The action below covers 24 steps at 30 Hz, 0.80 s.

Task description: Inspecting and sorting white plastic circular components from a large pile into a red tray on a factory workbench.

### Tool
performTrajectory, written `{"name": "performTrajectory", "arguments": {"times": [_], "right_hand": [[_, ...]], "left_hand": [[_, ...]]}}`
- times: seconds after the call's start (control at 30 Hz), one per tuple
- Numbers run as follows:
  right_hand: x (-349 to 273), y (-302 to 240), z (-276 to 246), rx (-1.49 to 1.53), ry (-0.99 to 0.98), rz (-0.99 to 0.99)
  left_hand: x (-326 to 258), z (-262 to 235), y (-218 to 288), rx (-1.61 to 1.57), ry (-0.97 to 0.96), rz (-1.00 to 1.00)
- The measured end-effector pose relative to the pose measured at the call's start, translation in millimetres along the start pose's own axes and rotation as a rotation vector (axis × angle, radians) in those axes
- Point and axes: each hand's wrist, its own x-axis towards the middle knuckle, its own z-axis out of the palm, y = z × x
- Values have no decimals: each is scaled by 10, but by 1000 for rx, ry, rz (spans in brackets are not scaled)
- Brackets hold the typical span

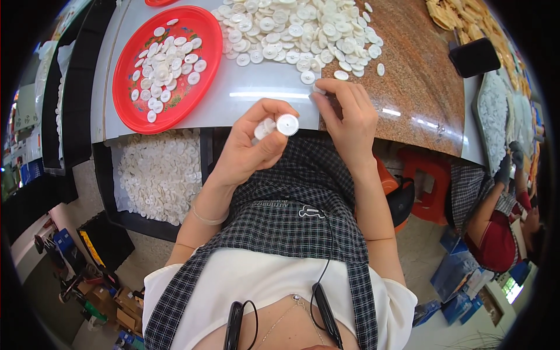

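My left hand (254, 143) is closed around a few small white plastic gears above the table's front edge. One toothed white gear (287, 125) shows its face between thumb and fingers; the others sit partly hidden in the palm. To its right, my right hand (353, 114) has thumb and forefinger closed on a small white disc (318, 88) at the table surface, just in front of the pile. That disc is mostly covered by the fingertips. A large heap of white gears (297, 29) spreads over the far part of the table, beyond both hands.
A red oval tray (129, 118) with several white gears lies at the left. Below the table edge, a dark bin holds white discs (160, 175). A black phone-like object (475, 57) stands at the right, near a tray of whitish pieces (494, 116). A co-worker (496, 239) is at far right.
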Motion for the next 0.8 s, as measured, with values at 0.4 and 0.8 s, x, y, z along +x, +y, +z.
{"name": "performTrajectory", "arguments": {"times": [0.4, 0.8], "right_hand": [[-40, -217, -19, 682, 12, 245], [7, -351, -45, 1313, -267, 662]], "left_hand": [[94, -386, 379, 800, 737, 577], [142, 59, 46, 782, 334, 395]]}}
